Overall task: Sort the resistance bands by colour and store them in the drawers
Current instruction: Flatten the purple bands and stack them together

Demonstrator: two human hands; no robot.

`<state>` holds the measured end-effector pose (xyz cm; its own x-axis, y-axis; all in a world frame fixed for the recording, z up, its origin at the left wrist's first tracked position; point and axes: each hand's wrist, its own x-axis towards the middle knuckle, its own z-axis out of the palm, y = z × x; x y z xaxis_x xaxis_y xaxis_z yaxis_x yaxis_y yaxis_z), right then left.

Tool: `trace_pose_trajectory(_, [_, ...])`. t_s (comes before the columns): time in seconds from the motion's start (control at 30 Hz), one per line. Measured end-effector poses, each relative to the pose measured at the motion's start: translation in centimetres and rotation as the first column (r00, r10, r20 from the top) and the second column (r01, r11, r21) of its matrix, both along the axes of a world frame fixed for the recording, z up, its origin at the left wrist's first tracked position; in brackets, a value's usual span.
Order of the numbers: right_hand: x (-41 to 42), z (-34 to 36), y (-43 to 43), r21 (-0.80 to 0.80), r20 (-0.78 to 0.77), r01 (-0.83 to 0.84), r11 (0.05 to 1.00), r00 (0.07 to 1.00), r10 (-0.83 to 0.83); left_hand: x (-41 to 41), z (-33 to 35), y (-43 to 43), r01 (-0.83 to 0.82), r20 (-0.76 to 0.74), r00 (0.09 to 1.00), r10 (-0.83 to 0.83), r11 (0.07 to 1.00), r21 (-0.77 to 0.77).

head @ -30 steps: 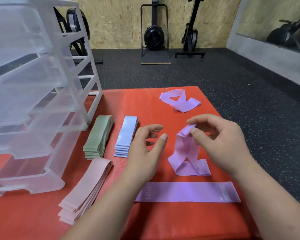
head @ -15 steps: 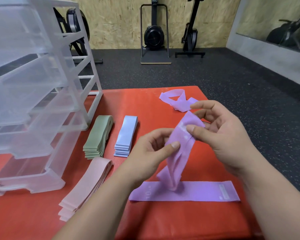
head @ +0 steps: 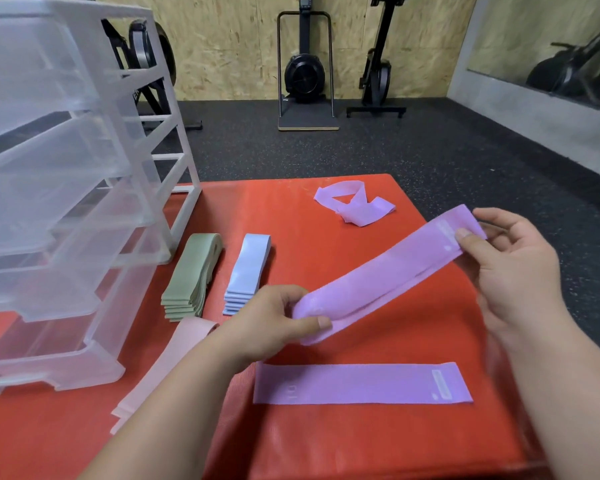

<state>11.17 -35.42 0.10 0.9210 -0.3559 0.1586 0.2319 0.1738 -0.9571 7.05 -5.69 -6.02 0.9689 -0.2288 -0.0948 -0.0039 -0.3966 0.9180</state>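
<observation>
Head-camera view looking down at a red mat (head: 326,445) that carries the bands.

Nearest, in the lower centre of the frame, a flat purple band (head: 361,384) lies smoothed out along the mat. Just above it, 2 bare hands hold a second purple band (head: 388,275) in the air, pulled flat on a slant. The left hand (head: 274,327) pinches its lower end between thumb and fingers at the centre of the frame. The right hand (head: 513,271) pinches its upper end at the right, thumb beside the white label.

At the lower left, a pink stack (head: 174,355) of flattened bands lies partly hidden behind the left forearm. Beyond it, in the left centre, a green stack (head: 191,271) and a blue stack (head: 248,271) sit side by side, each neat. Farther back, near the mat's far edge, a crumpled purple band (head: 355,202) lies twisted, well apart from both hands.

Along the left of the frame stands a clear plastic drawer unit (head: 66,168), its drawers pulled partly out. No bands show inside them. Behind everything, exercise machines (head: 305,71) stand against a chipboard wall.

Sorting looks nearly finished: 3 colours are stacked, while purple has 1 band laid flat, 1 in hand and 1 left to straighten. Storing in the drawers appears not yet begun.
</observation>
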Motion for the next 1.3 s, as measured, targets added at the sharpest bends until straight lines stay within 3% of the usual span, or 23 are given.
trace_pose_trajectory(0.13, [0.4,-0.7,-1.0,0.064,-0.122,0.007,0.998,0.993,0.001,0.1,0.0,0.1,-0.066,-0.135,0.990,0.030,0.959,-0.275])
trace_pose_trajectory(0.3, [0.3,-1.0,-1.2,0.064,-0.179,0.028,0.998,0.984,-0.016,0.3,-0.1,-0.1,-0.137,-0.167,0.983,0.077,0.914,-0.382])
trace_pose_trajectory(0.6, [0.8,-2.1,-2.4,-0.074,-0.280,0.057,0.996,0.957,-0.076,1.2,-0.5,0.2,-0.299,-0.033,0.953,0.301,0.917,-0.264])
trace_pose_trajectory(0.87, [-0.4,-3.0,-4.0,-0.220,-0.373,-0.069,0.973,0.927,-0.019,0.4,0.1,0.9,-0.445,0.062,0.880,0.471,0.862,-0.244])
trace_pose_trajectory(1.03, [-2.6,-3.3,-5.3,-0.296,-0.438,-0.198,0.934,0.897,0.052,-1.5,0.5,1.7,-0.463,0.073,0.872,0.485,0.863,-0.202])
trace_pose_trajectory(1.3, [-6.5,-4.3,-6.0,-0.449,-0.507,-0.320,0.834,0.860,0.057,-5.1,-0.4,2.3,-0.475,0.123,0.875,0.468,0.880,0.025])
